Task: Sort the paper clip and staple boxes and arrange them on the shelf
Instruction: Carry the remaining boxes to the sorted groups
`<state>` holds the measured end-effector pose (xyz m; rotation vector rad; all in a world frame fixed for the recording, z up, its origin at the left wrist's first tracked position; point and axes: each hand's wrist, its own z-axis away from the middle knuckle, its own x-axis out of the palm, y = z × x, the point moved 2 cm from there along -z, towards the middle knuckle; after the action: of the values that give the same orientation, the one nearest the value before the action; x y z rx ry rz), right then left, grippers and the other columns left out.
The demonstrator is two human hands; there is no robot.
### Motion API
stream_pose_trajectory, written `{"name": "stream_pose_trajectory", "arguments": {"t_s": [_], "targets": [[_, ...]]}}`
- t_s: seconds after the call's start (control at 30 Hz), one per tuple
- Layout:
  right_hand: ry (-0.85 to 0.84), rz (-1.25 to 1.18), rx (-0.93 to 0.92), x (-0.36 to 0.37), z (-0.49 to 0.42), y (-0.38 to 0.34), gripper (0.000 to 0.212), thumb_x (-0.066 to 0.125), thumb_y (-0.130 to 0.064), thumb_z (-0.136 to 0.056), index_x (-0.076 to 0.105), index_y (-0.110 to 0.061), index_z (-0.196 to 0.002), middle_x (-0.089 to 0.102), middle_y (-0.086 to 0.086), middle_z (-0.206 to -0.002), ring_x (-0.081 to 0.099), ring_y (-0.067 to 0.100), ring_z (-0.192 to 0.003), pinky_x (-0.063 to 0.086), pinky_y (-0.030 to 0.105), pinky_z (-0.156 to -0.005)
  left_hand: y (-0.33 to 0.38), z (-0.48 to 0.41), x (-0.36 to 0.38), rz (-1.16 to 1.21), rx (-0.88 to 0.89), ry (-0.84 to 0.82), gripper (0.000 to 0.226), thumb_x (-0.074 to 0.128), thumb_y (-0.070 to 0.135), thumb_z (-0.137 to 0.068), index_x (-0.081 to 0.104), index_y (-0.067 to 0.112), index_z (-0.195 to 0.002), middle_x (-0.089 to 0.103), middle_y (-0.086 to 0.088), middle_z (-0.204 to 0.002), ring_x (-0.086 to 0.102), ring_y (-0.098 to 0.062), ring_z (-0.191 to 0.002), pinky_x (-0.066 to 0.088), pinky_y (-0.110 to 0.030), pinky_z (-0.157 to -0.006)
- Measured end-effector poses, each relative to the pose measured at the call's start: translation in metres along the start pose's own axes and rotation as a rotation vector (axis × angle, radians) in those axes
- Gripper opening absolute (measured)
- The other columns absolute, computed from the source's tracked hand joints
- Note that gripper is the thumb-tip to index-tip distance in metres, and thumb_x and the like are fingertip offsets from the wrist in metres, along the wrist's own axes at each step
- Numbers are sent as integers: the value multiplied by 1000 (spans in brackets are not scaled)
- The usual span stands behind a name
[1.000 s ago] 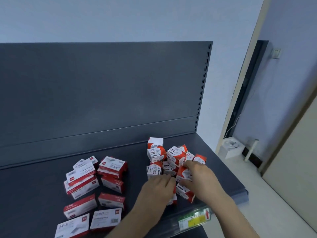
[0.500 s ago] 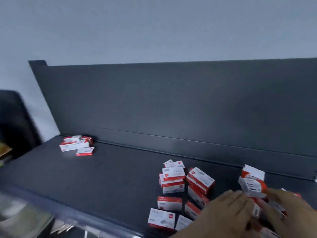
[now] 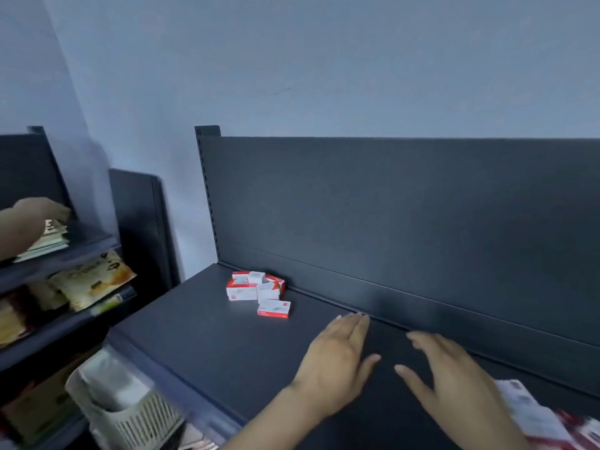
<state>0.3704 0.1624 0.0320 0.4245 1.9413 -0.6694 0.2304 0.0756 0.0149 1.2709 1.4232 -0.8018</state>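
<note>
Though they are blurred, boxes (image 3: 535,417) beside the right hand (image 3: 461,384) are cut off.

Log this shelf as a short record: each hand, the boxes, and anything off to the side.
left hand: open, fingers straight, over the shelf, empty
right hand: open, fingers spread, empty
box pile: red and white, back left of shelf
other boxes: blurred, lower right by the right hand
side: another hand on stacked packets, neighbouring rack
</note>
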Motion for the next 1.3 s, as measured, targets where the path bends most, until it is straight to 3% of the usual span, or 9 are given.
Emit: {"name": "stream_pose_trajectory", "arguments": {"t_s": [0.13,0.23,0.57,0.67,0.77,0.83,0.9,1.07,1.3], "targets": [[-125,-11,-106,58,-58,-75,51,55,-44,-88,42,-22,-132,52,-6,-128,48,13,-121,44,27,-92,-105,4,-7,22,-107,53,51,39,42,-88,55,12,-127,62,0,-126,59,-11,-115,41,-19,-99],[-223,-12,-76,102,-101,-116,51,46,-45,-92,35,-21,-136,43,-5,-137,39,13,-128,37,26,-101,-176,2,-6,30,-182,-13,57,41,37,-96,25,14,-145,31,0,-151,31,-16,-138,26,-24,-112],[-256,-34,22,194,-166,-156,53,59,-38,-85,39,-13,-127,47,4,-131,43,21,-121,36,28,-100,-282,-31,23,88,-328,-9,61,42,24,-97,13,13,-148,16,-4,-157,16,-18,-144,13,-25,-116],[-220,-78,62,202,-168,-155,50,60,-40,-84,41,-15,-122,50,1,-126,46,19,-116,37,27,-95,-289,-36,34,28,-343,3,56,47,20,-94,26,8,-145,32,-8,-151,29,-21,-139,22,-28,-114],[-211,-83,74,207,-169,-156,46,59,-42,-85,42,-16,-118,53,0,-122,48,18,-113,39,28,-91,-295,-38,42,-62,-262,80,49,86,25,-56,70,12,-100,72,-1,-94,68,-16,-86,55,-24,-74],[-214,-38,72,208,-168,-156,44,56,-44,-86,44,-15,-117,53,1,-122,48,19,-112,38,29,-90,-296,-39,45,-117,-227,83,50,93,29,-32,73,20,-77,67,6,-65,65,-10,-59,51,-19,-48],[-239,1,62,210,-168,-157,44,53,-44,-88,46,-14,-119,52,3,-122,46,20,-113,37,30,-91,-296,-38,46,-141,-217,68,42,91,26,-40,72,22,-77,66,5,-64,63,-9,-57,47,-18,-44],[-302,-1,46,208,-162,-160,41,53,-33,-91,46,-11,-125,49,7,-127,43,23,-117,36,31,-93,-286,-36,44,-66,-275,-19,27,43,19,-95,54,21,-119,62,1,-113,61,-19,-97,47,-27,-73],[-187,-95,113,148,-124,-147,36,57,-31,-89,51,-6,-115,52,11,-120,45,26,-113,37,35,-90,-242,-26,3,0,-327,122,25,48,21,-94,57,22,-117,70,-7,-95,65,-30,-81,40,-29,-61]]}}
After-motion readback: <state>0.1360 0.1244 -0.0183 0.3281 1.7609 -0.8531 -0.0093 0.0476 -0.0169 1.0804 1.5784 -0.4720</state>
